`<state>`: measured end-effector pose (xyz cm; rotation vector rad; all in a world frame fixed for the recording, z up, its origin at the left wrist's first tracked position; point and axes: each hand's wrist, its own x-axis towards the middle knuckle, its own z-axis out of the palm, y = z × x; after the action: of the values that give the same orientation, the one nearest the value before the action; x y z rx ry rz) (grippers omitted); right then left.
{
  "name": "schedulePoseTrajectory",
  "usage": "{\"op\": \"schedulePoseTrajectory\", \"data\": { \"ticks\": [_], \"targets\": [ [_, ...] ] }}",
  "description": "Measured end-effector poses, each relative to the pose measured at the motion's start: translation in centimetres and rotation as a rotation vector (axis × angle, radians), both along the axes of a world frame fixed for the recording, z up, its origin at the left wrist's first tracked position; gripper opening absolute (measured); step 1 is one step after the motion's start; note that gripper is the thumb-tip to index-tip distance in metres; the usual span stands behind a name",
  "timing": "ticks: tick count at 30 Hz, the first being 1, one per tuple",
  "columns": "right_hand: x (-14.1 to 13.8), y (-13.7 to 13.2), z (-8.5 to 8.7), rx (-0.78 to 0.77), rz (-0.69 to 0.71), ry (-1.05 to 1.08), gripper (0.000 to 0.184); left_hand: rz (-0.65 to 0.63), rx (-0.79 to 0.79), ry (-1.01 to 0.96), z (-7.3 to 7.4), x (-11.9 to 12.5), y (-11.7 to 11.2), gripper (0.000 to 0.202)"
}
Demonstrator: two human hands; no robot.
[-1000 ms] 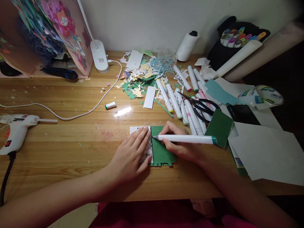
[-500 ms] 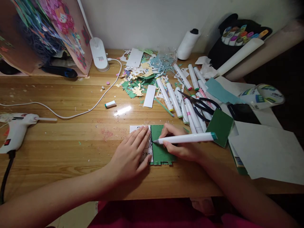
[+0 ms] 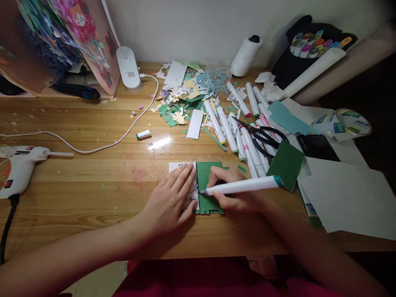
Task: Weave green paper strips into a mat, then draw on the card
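Note:
My left hand (image 3: 173,194) lies flat, fingers stretched out, over a white card (image 3: 174,166) with black line drawings. That card covers the left part of a green card (image 3: 204,181) whose bottom edge is cut into small tabs. Between the fingers of my right hand (image 3: 232,192) is a white marker (image 3: 247,185) with a teal end. Its grey tip touches the green card just beside the white card's right edge. A white marker cap (image 3: 144,134) with a teal tip rests on the table to the upper left.
Several loose markers (image 3: 227,128) and black-handled scissors (image 3: 262,136) lie beyond my right hand. Paper scraps (image 3: 182,101) are heaped at the back. A glue gun (image 3: 23,169) sits at the left, a white cable (image 3: 123,138) crosses the table, and paper sheets (image 3: 349,198) lie at the right.
The marker tip has slid a little downward along the white card's edge, and my right hand moved with it. My left hand has stayed in place.

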<state>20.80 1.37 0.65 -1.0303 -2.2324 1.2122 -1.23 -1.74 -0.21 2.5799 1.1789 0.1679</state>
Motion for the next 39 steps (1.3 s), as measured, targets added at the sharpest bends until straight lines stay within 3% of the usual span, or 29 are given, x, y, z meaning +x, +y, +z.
{"op": "schedulePoseTrajectory", "data": {
  "ticks": [39],
  "targets": [
    [-0.39,-0.54,0.17,-0.068,0.186,0.020,0.009,0.001,0.004,0.012,-0.05,0.07,-0.09,0.062]
  ]
}}
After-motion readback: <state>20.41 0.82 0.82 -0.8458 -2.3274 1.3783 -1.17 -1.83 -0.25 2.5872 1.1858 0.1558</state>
